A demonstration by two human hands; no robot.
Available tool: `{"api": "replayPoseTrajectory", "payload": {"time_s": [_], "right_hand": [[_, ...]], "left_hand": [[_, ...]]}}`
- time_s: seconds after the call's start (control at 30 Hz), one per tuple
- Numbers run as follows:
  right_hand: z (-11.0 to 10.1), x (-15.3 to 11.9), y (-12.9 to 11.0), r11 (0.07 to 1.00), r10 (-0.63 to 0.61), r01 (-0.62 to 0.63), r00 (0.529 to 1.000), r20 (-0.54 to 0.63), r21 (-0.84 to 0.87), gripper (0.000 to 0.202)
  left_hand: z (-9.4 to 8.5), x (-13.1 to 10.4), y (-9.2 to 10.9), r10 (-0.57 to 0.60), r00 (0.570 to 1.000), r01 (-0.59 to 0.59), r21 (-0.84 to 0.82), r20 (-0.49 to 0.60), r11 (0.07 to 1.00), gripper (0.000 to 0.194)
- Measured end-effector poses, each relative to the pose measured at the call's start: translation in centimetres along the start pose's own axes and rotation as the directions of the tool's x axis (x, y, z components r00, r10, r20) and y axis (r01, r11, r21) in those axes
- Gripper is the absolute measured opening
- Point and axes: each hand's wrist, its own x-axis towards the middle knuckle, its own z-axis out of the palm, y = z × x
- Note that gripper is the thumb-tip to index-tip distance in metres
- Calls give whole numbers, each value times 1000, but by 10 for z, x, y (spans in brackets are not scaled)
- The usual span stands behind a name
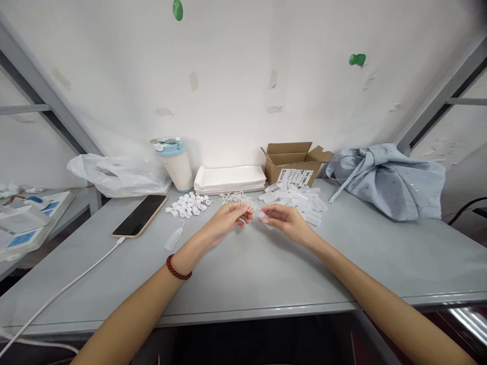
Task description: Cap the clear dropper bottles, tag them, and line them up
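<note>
My left hand (228, 219) is closed in a pinch, with a thin white cord at its fingertips. My right hand (287, 222) grips a small clear plastic tube (263, 216) between thumb and fingers, close to the left fingertips. Behind the hands lies a tangled heap of white cords (235, 196). Small white caps (187, 204) are spread to the left of the cords. On the right, many loose clear tubes (299, 196) are piled up. A single tube with a cord at its top (174, 239) rests on the table left of my left hand.
On the grey table (243, 284) a phone (140, 216) is plugged into a white cable (63, 290). Along the wall stand a plastic bag (117, 175), a lidded cup (175, 167), a stack of white trays (230, 180), a cardboard box (292, 165) and a blue cloth bundle (391, 185).
</note>
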Motion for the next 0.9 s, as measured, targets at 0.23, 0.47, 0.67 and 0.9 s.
{"api": "replayPoseTrajectory", "payload": {"time_s": [0.23,0.47,0.67,0.9], "right_hand": [[3,-2,-5,974,61,-64,998,19,216,28],[6,-2,-2,921,136,-117,990,-25,373,26],[9,-3,-3,864,175,-144,984,-21,483,26],[14,-5,-4,879,218,-170,974,-60,446,20]], "left_hand": [[17,-3,-4,330,941,-265,448,-71,854,19],[25,-3,-22,612,791,-436,703,2,561,16],[24,-5,-21,663,734,-505,769,145,392,21],[24,-8,-20,584,752,-544,787,304,290,44]]}}
